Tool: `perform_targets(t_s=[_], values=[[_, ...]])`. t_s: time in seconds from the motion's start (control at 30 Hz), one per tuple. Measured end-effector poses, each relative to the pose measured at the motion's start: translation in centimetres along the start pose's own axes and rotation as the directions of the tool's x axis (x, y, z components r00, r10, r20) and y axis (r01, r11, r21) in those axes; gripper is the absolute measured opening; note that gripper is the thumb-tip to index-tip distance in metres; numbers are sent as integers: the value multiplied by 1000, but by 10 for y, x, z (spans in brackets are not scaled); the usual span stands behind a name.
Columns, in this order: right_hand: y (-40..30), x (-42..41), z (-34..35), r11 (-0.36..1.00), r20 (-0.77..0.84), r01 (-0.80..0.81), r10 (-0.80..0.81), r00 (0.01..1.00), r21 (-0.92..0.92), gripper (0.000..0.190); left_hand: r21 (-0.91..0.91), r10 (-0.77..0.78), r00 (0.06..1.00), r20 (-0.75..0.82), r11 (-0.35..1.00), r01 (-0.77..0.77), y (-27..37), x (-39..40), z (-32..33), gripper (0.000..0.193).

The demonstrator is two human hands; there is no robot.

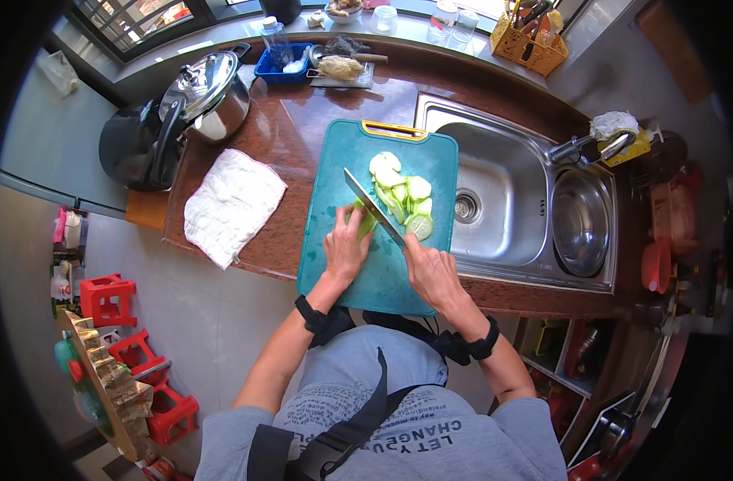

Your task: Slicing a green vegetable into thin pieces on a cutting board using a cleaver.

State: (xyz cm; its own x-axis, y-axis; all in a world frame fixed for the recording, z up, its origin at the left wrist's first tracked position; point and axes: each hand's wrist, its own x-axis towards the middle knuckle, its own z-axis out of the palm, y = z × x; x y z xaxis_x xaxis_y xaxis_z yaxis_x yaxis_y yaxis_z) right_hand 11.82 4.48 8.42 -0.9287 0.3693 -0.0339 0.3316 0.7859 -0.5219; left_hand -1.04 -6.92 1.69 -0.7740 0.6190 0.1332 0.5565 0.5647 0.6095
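A teal cutting board [342, 144] with a yellow handle lies on the counter, overlapping the sink's left edge. My left hand [346, 243] steadies a piece of green vegetable [367, 226] near the middle of the board. In my right hand [433, 270] is the handle of a kitchen knife [375, 209], its blade angled up and left, right against the vegetable piece. Pale green vegetable slices [419, 187] lie in a loose pile to the right of the blade. Fingers partly cover the held piece, and the knife's handle is mostly hidden in my right hand.
Right of the board is a steel sink [510, 180] with a metal bowl [581, 222] in its smaller basin. A white cloth [234, 201] lies on the left of the counter. A pressure cooker [213, 96], a blue basket [279, 75] and a wire scrubber [345, 45] stand behind.
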Motion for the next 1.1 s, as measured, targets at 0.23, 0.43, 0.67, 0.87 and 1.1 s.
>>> perform_targets(t_s=[0.23, 0.43, 0.67, 0.87, 1.1], values=[[-1, 3, 16, 995, 80, -37, 45, 996, -90, 13, 13, 23, 1000, -4, 1000, -23, 2, 1, 4, 48], [2, 37, 49, 995, 32, -29, 32, 999, -100, 13, 54, 72, 997, -13, 996, -72, 2, -2, 5, 49], [23, 35, 41, 999, -54, -42, 43, 998, 18, 12, 30, 56, 998, 27, 998, -57, 7, -9, -3, 54], [-2, 4, 0, 1000, 18, -19, 19, 1000, 15, 13, 18, 73, 997, -4, 997, -73, 7, -9, -2, 48], [-2, 8, 18, 998, 69, -31, 35, 997, -50, 14, 15, 62, 998, 27, 998, -63, 5, -6, 0, 47]])
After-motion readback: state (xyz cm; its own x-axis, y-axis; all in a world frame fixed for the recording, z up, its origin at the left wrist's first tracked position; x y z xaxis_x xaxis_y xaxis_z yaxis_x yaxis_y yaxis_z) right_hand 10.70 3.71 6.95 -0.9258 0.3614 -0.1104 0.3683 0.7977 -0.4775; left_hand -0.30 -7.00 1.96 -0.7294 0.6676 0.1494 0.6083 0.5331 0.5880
